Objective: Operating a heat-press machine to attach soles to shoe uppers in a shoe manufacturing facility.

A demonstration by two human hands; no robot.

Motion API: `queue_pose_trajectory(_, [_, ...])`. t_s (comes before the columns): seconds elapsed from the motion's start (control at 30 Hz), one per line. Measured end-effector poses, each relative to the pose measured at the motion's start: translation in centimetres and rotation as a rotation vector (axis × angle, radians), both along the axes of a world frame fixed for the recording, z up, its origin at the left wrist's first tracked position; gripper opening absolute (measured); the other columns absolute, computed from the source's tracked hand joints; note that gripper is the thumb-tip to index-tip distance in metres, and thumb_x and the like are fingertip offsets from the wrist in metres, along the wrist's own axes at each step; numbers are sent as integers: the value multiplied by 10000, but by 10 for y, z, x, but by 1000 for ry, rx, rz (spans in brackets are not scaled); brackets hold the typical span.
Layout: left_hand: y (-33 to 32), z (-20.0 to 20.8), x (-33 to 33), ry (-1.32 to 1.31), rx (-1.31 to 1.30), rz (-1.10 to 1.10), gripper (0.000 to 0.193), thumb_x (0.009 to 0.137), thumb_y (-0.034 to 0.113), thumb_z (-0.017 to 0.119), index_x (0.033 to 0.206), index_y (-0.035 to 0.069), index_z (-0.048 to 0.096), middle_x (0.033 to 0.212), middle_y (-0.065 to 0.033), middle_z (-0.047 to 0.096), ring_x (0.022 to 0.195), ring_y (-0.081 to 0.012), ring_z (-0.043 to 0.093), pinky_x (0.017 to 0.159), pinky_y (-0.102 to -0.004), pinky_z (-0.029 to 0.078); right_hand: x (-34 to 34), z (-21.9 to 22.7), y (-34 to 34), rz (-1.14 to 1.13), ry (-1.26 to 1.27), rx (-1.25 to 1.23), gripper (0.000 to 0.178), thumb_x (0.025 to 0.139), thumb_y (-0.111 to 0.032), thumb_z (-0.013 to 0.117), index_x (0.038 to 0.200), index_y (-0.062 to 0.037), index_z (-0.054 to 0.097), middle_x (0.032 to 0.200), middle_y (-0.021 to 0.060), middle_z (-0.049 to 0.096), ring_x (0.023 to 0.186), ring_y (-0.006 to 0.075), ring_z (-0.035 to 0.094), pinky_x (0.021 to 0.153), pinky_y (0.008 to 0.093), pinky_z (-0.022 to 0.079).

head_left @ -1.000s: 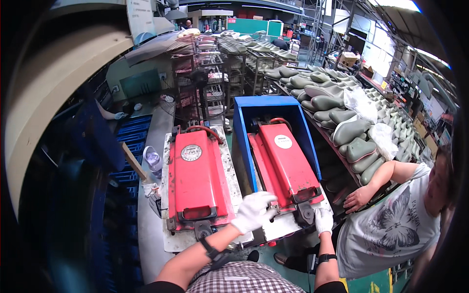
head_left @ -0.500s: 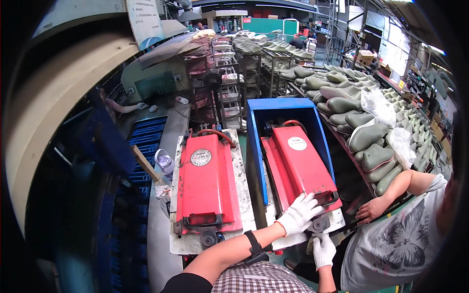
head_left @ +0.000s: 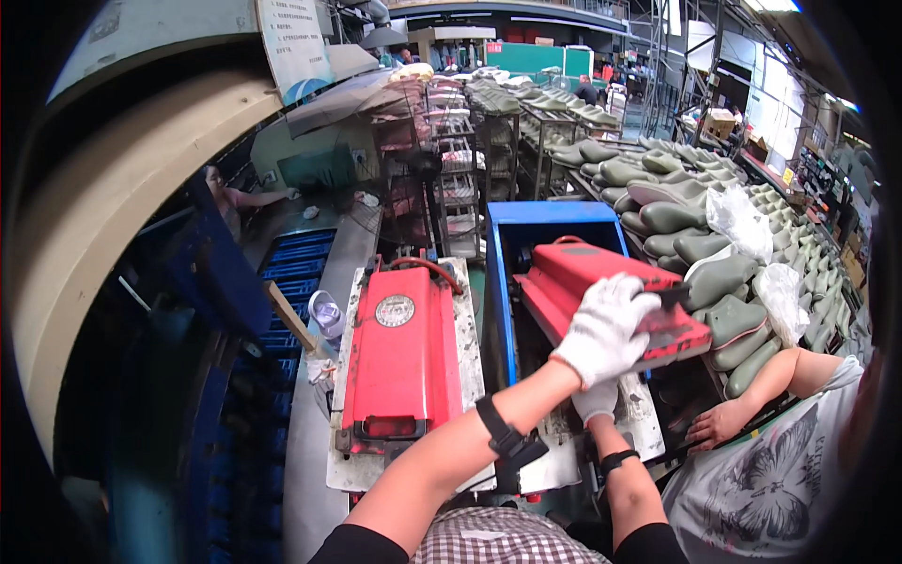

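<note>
A red machine lid [head_left: 554, 282] is tilted up at its near end inside a blue three-sided hood. My left hand [head_left: 606, 331], in a white knit glove, is closed on the lid's near end by its black handle [head_left: 675, 295]. Beneath the raised lid is my right hand [head_left: 596, 399], also white-gloved; its fingers are hidden by the lid and my left hand. Below it lies the machine's stained pale base plate [head_left: 644, 428]. To the left, a second red lid [head_left: 390, 352] lies down flat on its own plate.
Grey-green boots or boot lasts [head_left: 672, 244] crowd the rack at right, with clear plastic bags [head_left: 738, 221] on them. A co-worker's hand [head_left: 719, 423] rests near the rack. At left are a lilac clog [head_left: 327, 313], a metal counter [head_left: 315, 451] and blue slats [head_left: 301, 263]. The blue hood [head_left: 554, 214] stands behind.
The right-hand red lid has swung up at its near end with my left hand on it. My right hand has moved up under the lid.
</note>
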State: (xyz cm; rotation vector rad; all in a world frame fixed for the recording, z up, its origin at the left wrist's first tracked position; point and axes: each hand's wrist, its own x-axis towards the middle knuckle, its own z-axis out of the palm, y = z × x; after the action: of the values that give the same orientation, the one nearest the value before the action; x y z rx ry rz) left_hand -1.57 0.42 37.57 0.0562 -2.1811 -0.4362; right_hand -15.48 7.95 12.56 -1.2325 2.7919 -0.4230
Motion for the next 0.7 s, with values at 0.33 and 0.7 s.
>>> queue_pose_trajectory(0.33, [-6, -62, 135, -225, 431, -13, 861, 920, 234, 747, 1636, 42, 308, 1626, -251, 424, 1509, -362, 444, 1225, -430, 383, 3, 20, 55, -220, -1267, -632, 775, 978, -358, 641, 1663, -148, 346, 1460, 118, 596, 1191, 236, 647, 803, 444, 595])
queue_pose_trajectory(0.7, [28, -171, 328, 125, 1479, -280, 993, 964, 545, 737, 1661, 32, 249, 1586, -114, 464, 1424, -234, 512, 1180, -422, 426, 249, 80, 37, 407, -1973, -473, 737, 1073, -446, 586, 1686, -184, 272, 1665, 144, 398, 1509, 322, 432, 986, 614, 585])
